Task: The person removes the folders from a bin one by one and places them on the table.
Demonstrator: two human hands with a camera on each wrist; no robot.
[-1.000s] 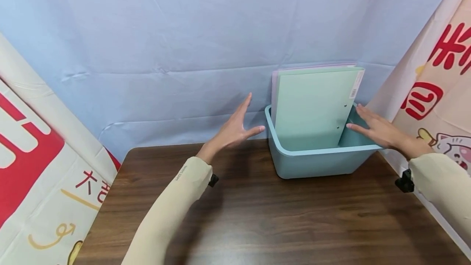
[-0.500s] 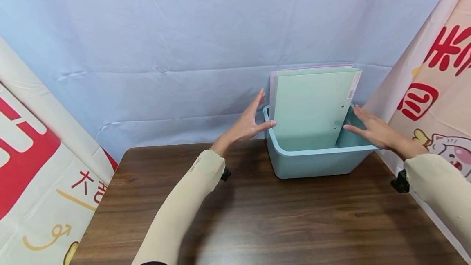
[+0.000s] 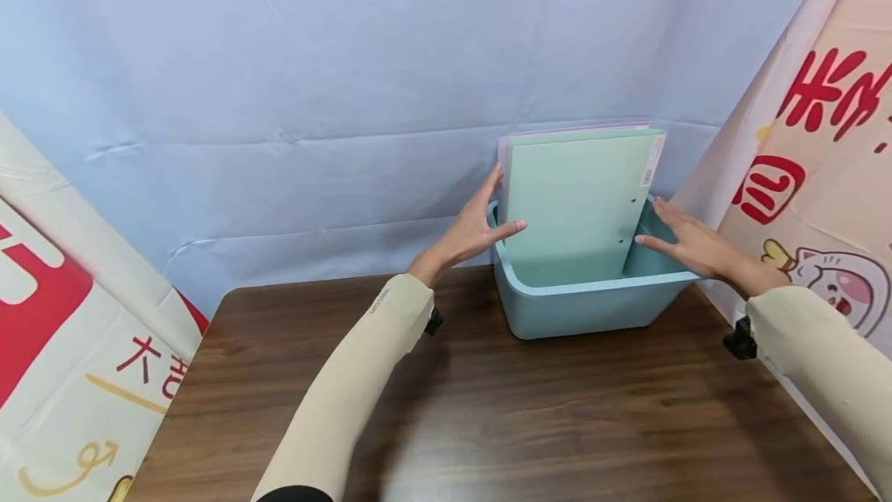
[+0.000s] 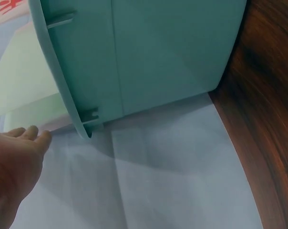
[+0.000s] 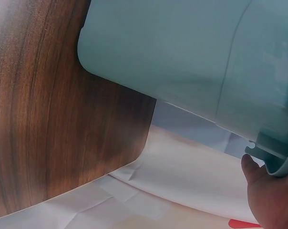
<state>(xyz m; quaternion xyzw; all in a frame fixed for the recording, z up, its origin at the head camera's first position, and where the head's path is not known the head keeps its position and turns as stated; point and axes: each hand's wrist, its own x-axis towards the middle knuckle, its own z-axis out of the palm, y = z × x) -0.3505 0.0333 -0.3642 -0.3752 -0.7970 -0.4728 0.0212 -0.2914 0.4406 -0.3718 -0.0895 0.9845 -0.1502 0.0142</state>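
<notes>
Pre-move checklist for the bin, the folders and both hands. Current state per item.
1. Light-teal rectangular plastic bin seated on the dark-brown wood-grain table: ok.
2. Pale mint-green rectangular folder standing on edge in the bin: ok.
3. Pale purple folder behind it free to move: cannot tell, mostly hidden.
4. Left hand gripping a folder: not ok. Fingers extended near the folders' left edge; contact unclear.
5. Right hand gripping a folder: not ok. It is at the bin's right end, fingers extended.
6. White barcode label facing the head camera: ok.
</notes>
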